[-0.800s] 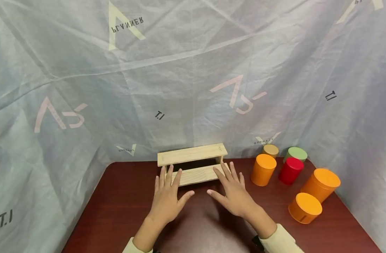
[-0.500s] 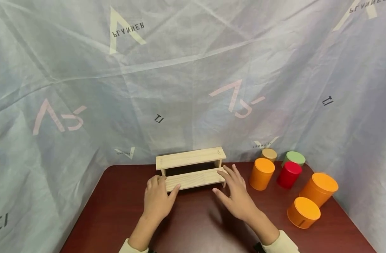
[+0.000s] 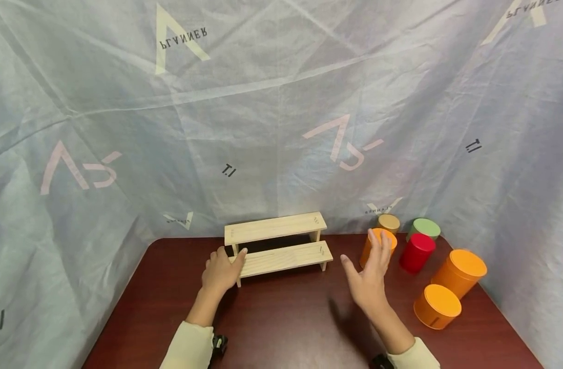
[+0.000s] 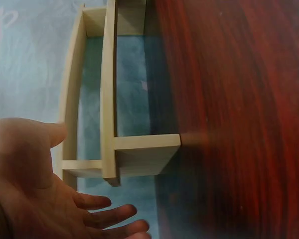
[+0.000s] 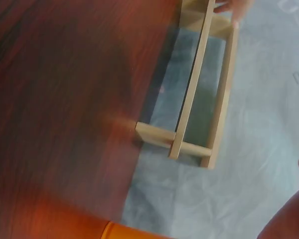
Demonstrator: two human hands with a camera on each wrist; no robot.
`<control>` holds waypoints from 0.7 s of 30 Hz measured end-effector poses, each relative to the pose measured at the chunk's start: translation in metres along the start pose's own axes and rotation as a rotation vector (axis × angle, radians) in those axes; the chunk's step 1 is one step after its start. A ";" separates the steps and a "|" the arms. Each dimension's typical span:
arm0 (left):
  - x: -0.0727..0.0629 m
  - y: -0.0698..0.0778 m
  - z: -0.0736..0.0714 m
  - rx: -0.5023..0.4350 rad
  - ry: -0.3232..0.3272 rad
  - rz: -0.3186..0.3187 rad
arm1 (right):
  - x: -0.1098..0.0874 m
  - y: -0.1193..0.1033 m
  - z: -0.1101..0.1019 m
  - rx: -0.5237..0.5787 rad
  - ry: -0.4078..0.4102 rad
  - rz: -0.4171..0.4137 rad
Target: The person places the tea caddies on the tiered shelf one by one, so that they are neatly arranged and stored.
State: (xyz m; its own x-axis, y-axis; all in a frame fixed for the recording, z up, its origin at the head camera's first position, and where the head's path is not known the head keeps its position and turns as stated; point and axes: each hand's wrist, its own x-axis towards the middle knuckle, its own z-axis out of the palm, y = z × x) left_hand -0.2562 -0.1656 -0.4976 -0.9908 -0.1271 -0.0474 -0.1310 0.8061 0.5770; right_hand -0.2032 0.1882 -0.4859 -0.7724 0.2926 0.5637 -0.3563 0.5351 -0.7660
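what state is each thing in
Wooden shelf: upright
Left hand: open, at shelf's left end
Right hand: open, holding nothing
Half-hidden orange can: upright, closed
Large orange can: upright, closed
Short orange can: upright, closed
Red can: upright, closed
Green can: upright, closed
Tan can: upright, closed
Cloth: hung, creased

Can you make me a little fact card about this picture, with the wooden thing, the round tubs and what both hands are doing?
Wooden stand: two steps, upright on the table
Orange tubs: three, the nearest one shortest
Other tubs: red tub, green tub, tan tub
Left hand: at the stand's left end; touching or not, hard to tell
Right hand: raised, holding nothing, partly hiding an orange tub in the head view
Background: grey cloth with letters
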 end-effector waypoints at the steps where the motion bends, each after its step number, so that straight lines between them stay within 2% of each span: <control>1: 0.003 0.000 0.000 -0.009 -0.012 -0.009 | 0.002 0.002 -0.001 -0.002 0.015 0.015; 4: 0.010 0.000 0.003 -0.022 -0.037 -0.030 | 0.007 0.009 -0.005 -0.014 0.034 0.079; 8: 0.017 0.002 0.006 -0.045 -0.057 -0.057 | 0.015 0.017 -0.011 0.011 0.021 0.212; 12: 0.028 0.005 0.010 -0.078 -0.067 -0.074 | 0.025 0.025 -0.015 0.075 0.033 0.329; 16: 0.038 0.006 0.014 -0.108 -0.041 -0.096 | 0.031 0.034 -0.017 0.116 0.030 0.420; 18: 0.042 0.006 0.018 -0.096 -0.041 -0.116 | 0.031 0.040 -0.017 0.149 0.031 0.478; 21: 0.047 0.003 0.025 -0.076 -0.031 -0.136 | 0.031 0.047 -0.016 0.254 0.051 0.568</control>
State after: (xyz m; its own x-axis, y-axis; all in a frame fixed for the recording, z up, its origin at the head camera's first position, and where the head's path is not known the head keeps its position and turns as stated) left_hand -0.3043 -0.1551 -0.5181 -0.9648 -0.2134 -0.1534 -0.2621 0.7367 0.6234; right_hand -0.2351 0.2353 -0.4998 -0.8544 0.5166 0.0563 -0.0163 0.0817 -0.9965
